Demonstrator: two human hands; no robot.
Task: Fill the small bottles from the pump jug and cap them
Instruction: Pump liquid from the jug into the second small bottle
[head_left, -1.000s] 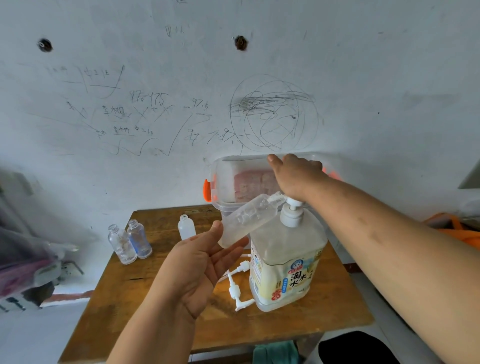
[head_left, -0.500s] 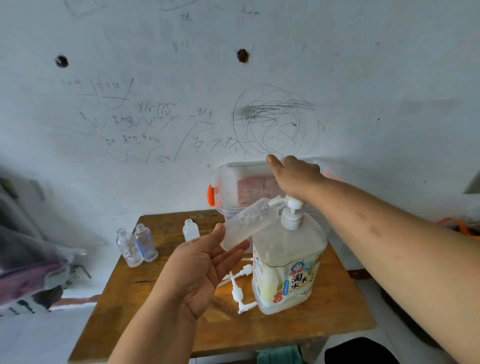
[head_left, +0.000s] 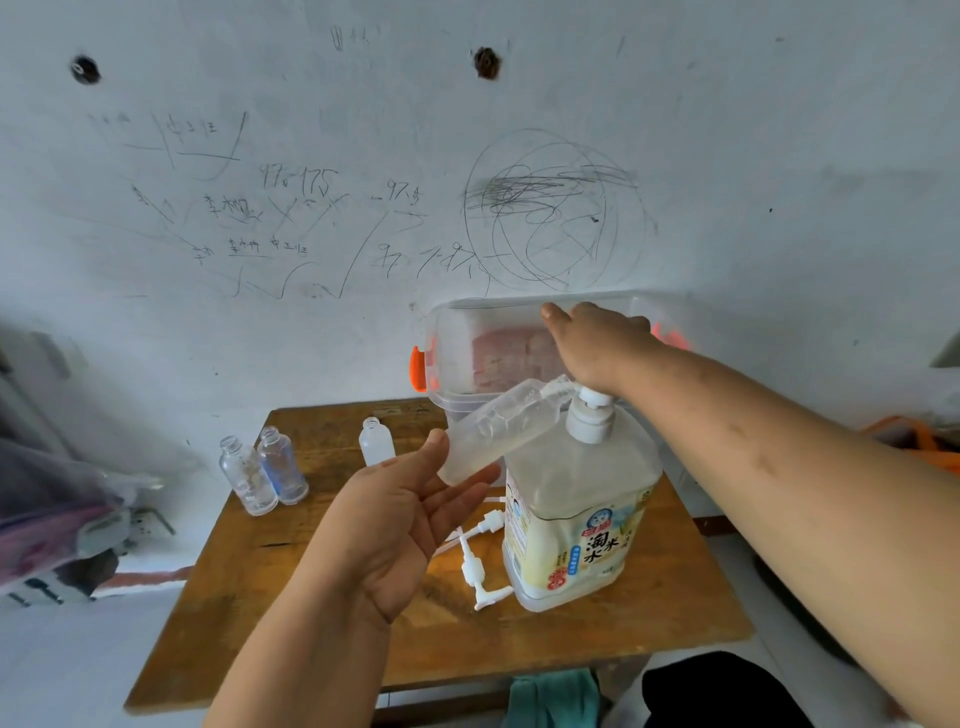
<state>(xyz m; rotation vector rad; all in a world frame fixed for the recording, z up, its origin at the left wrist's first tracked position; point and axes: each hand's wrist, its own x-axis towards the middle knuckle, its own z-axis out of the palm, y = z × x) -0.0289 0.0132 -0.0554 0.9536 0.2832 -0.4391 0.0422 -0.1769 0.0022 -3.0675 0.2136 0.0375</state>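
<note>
A large clear pump jug (head_left: 576, 525) with a yellow label stands on the wooden table (head_left: 322, 623). My right hand (head_left: 597, 348) rests flat, palm down, on its white pump head (head_left: 592, 415). My left hand (head_left: 410, 514) holds a frosted small bottle (head_left: 493, 431) by its base, tilted with its mouth at the pump spout. Two clear small bottles (head_left: 262, 475) and one frosted small bottle (head_left: 375, 441) stand uncapped at the table's back left. Two white pump caps (head_left: 478, 561) lie beside the jug.
A clear plastic box (head_left: 467, 348) with orange latches sits behind the jug against the scribbled wall. Bags lie at the left edge, orange fabric at the right, a teal cloth (head_left: 550, 701) below the table's front edge.
Both hands, the tilted bottle and the jug stay as they were; only the camera view has shifted slightly.
</note>
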